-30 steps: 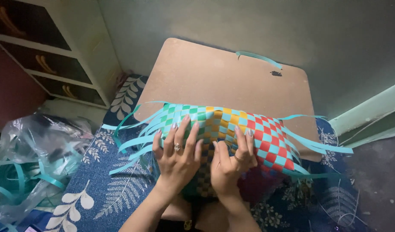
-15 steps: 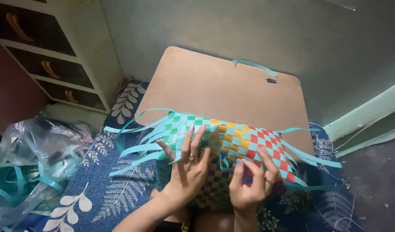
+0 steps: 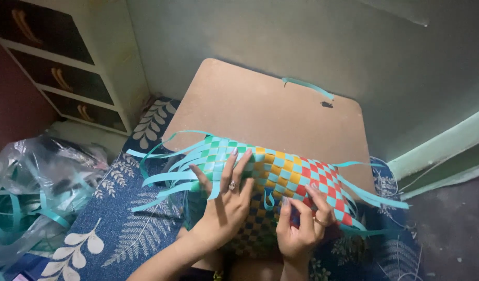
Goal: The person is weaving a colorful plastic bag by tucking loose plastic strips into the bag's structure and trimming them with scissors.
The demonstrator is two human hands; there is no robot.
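Observation:
A woven piece of plastic strips (image 3: 281, 171), checked in green, yellow, red and light blue, lies over the near edge of a small brown table (image 3: 265, 112). Loose light blue strip ends fan out on its left and right sides. My left hand (image 3: 226, 200) rests flat on the green and yellow part, fingers spread, a ring on one finger. My right hand (image 3: 302, 224) touches the lower edge under the red part, fingers curled near a loose strip end. Part of the weave hangs down toward me behind my hands.
A single light blue strip (image 3: 308, 87) lies at the table's far edge. A clear plastic bag with more strips (image 3: 36, 182) sits on the left, on a blue leaf-patterned mat (image 3: 119, 224). A white drawer cabinet (image 3: 67, 62) stands at back left; grey walls close behind.
My right hand has slid down and right from the middle of the weave to its lower edge. My left hand stayed on the green part. The view has shifted slightly.

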